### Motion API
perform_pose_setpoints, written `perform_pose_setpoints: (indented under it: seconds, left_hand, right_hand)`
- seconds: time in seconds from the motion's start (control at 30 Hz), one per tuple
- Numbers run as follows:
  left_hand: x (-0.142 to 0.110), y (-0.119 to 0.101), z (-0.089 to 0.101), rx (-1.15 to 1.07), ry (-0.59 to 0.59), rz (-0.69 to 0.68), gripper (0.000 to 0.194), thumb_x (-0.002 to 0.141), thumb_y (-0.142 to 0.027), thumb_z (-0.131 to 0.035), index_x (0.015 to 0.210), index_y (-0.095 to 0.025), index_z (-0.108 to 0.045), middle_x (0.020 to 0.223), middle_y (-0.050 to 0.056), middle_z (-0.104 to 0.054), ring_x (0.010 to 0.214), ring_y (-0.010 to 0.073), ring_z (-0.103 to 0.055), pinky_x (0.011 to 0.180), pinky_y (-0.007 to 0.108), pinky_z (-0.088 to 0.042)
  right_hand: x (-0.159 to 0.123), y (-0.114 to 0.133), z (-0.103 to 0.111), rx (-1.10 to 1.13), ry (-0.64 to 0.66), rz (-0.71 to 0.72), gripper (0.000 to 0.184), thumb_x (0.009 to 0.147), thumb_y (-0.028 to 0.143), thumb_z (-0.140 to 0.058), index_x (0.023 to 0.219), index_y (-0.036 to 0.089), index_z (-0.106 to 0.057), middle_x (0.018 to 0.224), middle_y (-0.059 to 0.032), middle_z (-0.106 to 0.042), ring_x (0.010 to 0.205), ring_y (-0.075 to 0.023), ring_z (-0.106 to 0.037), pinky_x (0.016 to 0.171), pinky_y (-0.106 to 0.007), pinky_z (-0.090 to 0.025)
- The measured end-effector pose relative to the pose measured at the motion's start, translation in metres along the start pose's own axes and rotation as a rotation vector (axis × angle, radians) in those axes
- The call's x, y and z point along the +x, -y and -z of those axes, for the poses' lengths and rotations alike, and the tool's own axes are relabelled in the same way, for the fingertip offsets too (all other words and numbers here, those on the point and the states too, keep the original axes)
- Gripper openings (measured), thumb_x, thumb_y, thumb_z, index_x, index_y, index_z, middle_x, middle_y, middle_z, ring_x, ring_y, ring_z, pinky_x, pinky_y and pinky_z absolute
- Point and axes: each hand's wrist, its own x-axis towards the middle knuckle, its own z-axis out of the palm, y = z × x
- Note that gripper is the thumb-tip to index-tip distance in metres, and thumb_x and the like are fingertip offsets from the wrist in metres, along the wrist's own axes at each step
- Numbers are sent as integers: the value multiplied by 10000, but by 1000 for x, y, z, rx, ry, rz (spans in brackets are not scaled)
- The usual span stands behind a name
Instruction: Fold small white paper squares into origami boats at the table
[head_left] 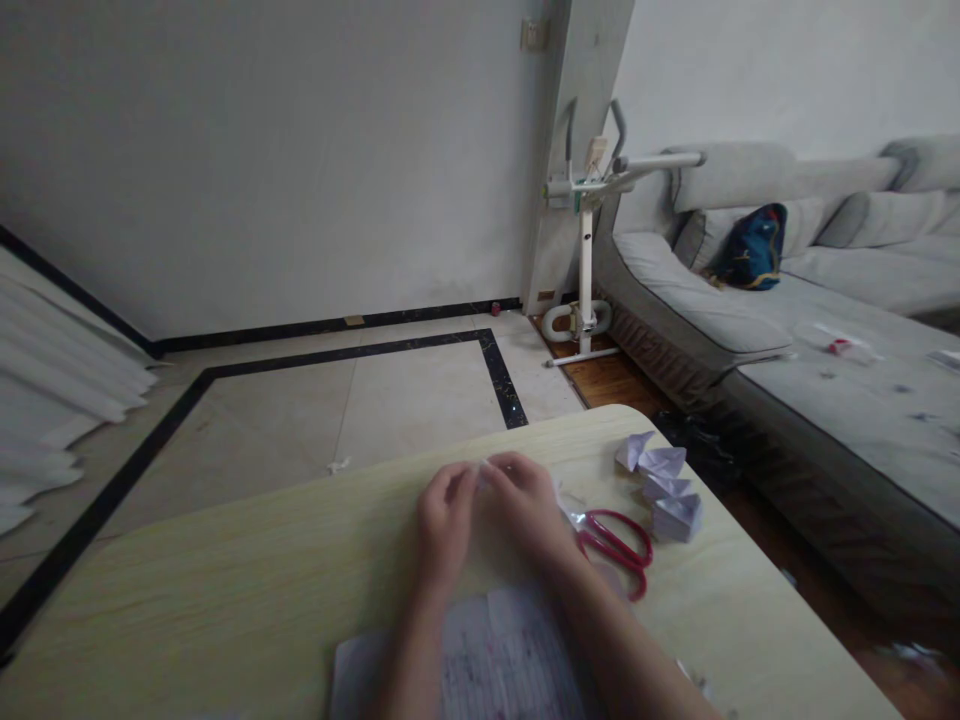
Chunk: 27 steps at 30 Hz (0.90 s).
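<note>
Over the wooden table [247, 590], my left hand [445, 515] and my right hand [529, 505] meet at the fingertips. Both are closed in a pinch on a small piece of white paper [481, 474], mostly covered by the fingers. Just right of my right hand lie scissors [619, 540] with red handles, their blades partly hidden behind that hand. Several folded paper shapes [675, 515], pale and boat-like, stand in a row farther right. Beneath my forearms rests a lined sheet of paper [495, 650] with writing, too blurred to read.
Beyond the table's far edge is a tiled floor [405, 400] with a black border. A white exercise machine [586, 260] stands by the wall. On the right, a grey sofa [862, 300] holds a blue bag [754, 250]. A white curtain [60, 390] hangs at left.
</note>
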Motion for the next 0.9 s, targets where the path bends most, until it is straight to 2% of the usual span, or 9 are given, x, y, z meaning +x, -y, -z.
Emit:
perform_pose_setpoints:
  seconds: [0.27, 0.37, 0.5, 0.67, 0.8, 0.9]
  left_hand:
    - [-1, -5, 3, -53, 18, 28, 229, 795, -367, -620, 758, -149, -676, 704, 38, -688, 691, 172, -640, 646, 245, -495]
    - [-1, -5, 2, -74, 19, 50, 230, 781, -372, -633, 745, -147, -663, 673, 28, -675, 670, 166, -633, 639, 243, -492]
    - [-2, -5, 0, -103, 116, 55, 248, 760, -386, -666, 799, -141, -667, 732, 32, -682, 706, 172, -635, 644, 245, -487]
    - [-3, -4, 0, -88, 179, 65, 265, 781, -391, -658, 845, -137, -693, 780, 46, -703, 753, 185, -645, 677, 251, -486]
    - [-3, -5, 0, -112, 194, 75, 254, 784, -385, -658, 842, -140, -692, 778, 41, -703, 754, 184, -649, 669, 240, -483]
    - [-3, -7, 1, -94, 203, 61, 245, 798, -383, -644, 829, -143, -687, 761, 34, -689, 741, 178, -639, 661, 234, -476]
  right_hand:
    - [0, 1, 2, 36, 35, 11, 170, 816, 294, -619, 726, 167, -687, 691, -23, -708, 681, -163, -644, 654, -241, -481]
    - [1, -1, 2, 43, -10, -16, 165, 800, 305, -634, 750, 167, -709, 729, -33, -722, 716, -175, -650, 675, -254, -482]
    - [2, -2, 2, 81, -67, -52, 169, 773, 328, -661, 747, 171, -717, 723, -32, -720, 721, -183, -647, 681, -266, -481]
    - [2, -5, 3, 186, -57, -119, 179, 747, 342, -670, 727, 167, -704, 672, -21, -679, 642, -162, -599, 599, -251, -453]
    - [2, -13, 4, 322, -17, -175, 196, 724, 354, -681, 707, 159, -675, 561, 16, -575, 511, -116, -492, 495, -224, -381]
    - [2, -16, 5, 368, 31, -191, 186, 724, 345, -686, 714, 162, -657, 569, 24, -559, 517, -110, -483, 499, -219, -373]
